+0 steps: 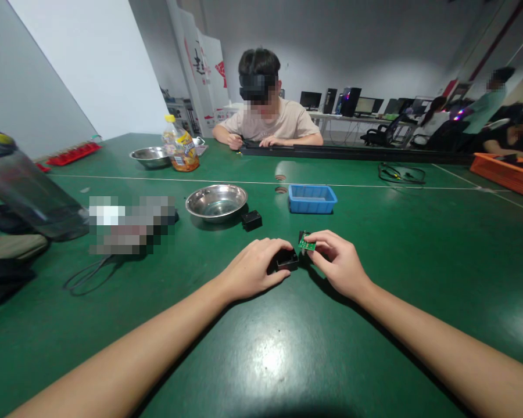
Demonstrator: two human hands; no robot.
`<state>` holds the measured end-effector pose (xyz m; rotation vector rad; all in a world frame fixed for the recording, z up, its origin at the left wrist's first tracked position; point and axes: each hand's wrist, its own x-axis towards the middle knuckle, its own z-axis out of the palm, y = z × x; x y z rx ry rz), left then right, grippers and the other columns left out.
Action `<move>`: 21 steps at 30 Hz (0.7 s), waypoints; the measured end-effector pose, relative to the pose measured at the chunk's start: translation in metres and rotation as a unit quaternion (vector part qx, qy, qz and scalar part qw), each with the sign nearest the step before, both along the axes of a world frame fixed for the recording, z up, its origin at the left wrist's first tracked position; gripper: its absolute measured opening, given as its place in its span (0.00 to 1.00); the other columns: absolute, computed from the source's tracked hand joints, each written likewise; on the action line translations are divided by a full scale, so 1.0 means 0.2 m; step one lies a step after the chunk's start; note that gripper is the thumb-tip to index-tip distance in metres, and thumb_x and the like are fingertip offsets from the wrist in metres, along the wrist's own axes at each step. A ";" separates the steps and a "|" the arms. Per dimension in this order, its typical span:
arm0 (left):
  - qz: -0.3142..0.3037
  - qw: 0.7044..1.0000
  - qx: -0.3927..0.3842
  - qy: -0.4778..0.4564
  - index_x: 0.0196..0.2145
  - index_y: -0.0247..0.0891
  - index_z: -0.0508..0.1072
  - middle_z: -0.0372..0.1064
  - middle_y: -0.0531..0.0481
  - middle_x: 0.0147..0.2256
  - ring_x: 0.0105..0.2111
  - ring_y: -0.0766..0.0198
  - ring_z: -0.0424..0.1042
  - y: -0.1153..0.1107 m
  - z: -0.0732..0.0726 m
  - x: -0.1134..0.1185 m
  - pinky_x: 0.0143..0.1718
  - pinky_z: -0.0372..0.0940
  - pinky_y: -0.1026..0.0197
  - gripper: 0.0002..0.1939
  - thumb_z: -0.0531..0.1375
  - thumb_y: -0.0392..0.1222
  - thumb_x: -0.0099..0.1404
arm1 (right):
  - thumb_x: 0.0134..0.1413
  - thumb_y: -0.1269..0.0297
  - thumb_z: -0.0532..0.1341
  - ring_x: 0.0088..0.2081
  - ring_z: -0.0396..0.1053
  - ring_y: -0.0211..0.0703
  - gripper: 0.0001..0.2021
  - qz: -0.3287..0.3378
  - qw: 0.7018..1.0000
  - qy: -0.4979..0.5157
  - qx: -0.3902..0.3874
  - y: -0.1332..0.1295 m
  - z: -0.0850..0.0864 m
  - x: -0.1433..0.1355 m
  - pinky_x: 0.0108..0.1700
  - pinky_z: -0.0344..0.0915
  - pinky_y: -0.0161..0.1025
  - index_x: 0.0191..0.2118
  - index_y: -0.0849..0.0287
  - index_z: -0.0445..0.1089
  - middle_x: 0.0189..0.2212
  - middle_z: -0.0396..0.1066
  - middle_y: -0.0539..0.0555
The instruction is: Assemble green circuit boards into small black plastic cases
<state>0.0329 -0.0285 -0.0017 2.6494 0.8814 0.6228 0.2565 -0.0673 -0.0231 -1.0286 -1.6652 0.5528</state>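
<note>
My left hand is closed around a small black plastic box that rests on the green table. Its open side shows, and the fingers cover its left part. Just to the right, my right hand pinches a small green circuit board between thumb and fingers. The board is held tilted, a little above the table and apart from the box. A second black box sits farther back, beside a shiny metal bowl. Beyond my right hand stands a blue plastic tray.
Across the green table a person in a headset sits behind a long black bar. A drink bottle and another metal bowl stand back left. A large tumbler is at left, an orange crate far right.
</note>
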 end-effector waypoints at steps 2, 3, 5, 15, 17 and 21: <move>-0.005 1.000 0.007 -0.002 0.51 0.41 0.68 0.75 0.47 0.46 0.46 0.54 0.74 0.00 0.00 0.00 0.47 0.67 0.53 0.20 0.67 0.41 0.62 | 0.59 0.71 0.62 0.39 0.76 0.43 0.09 0.005 1.000 0.004 0.019 -0.01 0.00 0.00 0.43 0.75 0.41 0.44 0.56 0.74 0.42 0.75 0.56; -0.007 1.000 0.011 -0.004 0.50 0.41 0.68 0.75 0.47 0.46 0.46 0.54 0.74 0.00 0.00 0.00 0.47 0.67 0.53 0.21 0.67 0.41 0.62 | 0.59 0.71 0.62 0.40 0.76 0.43 0.09 0.004 0.999 -0.004 0.033 -0.01 0.00 0.00 0.43 0.75 0.40 0.44 0.56 0.75 0.41 0.76 0.55; -0.011 1.000 0.020 -0.007 0.50 0.41 0.68 0.75 0.47 0.46 0.45 0.54 0.74 0.00 0.00 -0.01 0.46 0.66 0.54 0.21 0.68 0.42 0.62 | 0.58 0.72 0.63 0.39 0.76 0.42 0.08 -0.001 0.997 -0.033 0.066 -0.02 0.02 -0.01 0.41 0.75 0.39 0.43 0.57 0.75 0.40 0.77 0.55; -0.067 0.995 0.050 -0.055 0.48 0.39 0.72 0.77 0.46 0.42 0.42 0.57 0.74 0.01 0.00 -0.02 0.43 0.64 0.57 0.16 0.63 0.52 0.68 | 0.59 0.70 0.66 0.32 0.76 0.40 0.07 0.008 0.979 -0.111 0.172 -0.05 0.07 -0.01 0.34 0.74 0.36 0.43 0.57 0.76 0.35 0.79 0.54; -0.079 0.991 0.072 -0.085 0.46 0.39 0.73 0.78 0.46 0.41 0.41 0.58 0.74 0.01 0.00 -0.02 0.43 0.63 0.57 0.13 0.61 0.50 0.70 | 0.60 0.68 0.66 0.34 0.77 0.41 0.07 0.025 0.975 -0.121 0.185 -0.05 0.07 -0.01 0.37 0.74 0.37 0.44 0.57 0.76 0.36 0.80 0.55; -0.090 0.984 0.116 -0.101 0.40 0.37 0.74 0.77 0.47 0.36 0.36 0.61 0.73 0.00 0.01 -0.01 0.40 0.63 0.58 0.09 0.58 0.45 0.72 | 0.62 0.66 0.65 0.32 0.76 0.41 0.06 0.047 0.968 -0.146 0.199 -0.05 0.07 -0.02 0.36 0.74 0.37 0.44 0.57 0.75 0.35 0.80 0.55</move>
